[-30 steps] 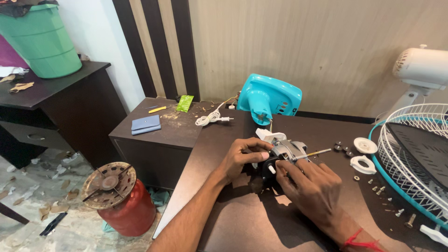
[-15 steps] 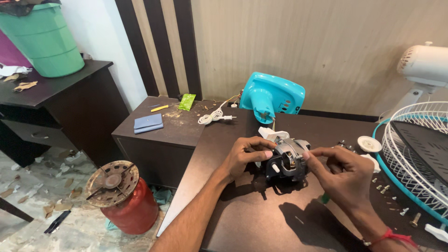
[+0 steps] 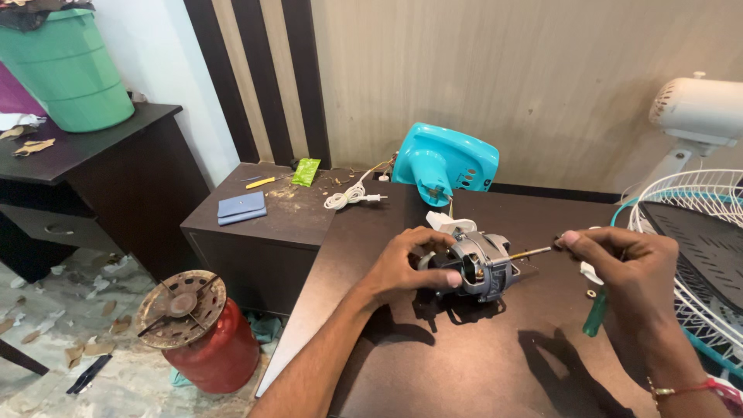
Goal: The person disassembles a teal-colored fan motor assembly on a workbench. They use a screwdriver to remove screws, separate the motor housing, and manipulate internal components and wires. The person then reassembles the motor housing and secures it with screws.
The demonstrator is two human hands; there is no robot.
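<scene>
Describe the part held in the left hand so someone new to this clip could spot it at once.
Start at the dark brown table and the turquoise fan housing at its far edge. Just in front of that housing, the left hand grips a small grey metal motor. Unlike the plastic parts around it, it is bare metal, with a thin shaft pointing toward the right hand.

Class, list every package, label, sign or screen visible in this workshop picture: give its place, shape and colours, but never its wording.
Small green sachet-like packet: lies flat on the low dark side cabinet near the striped wall; rectangular, bright green.
Flat blue-grey pouch or wallet: on the same cabinet, nearer its front; rectangular, possibly not packaging.
No signs or screens are in view.
</scene>
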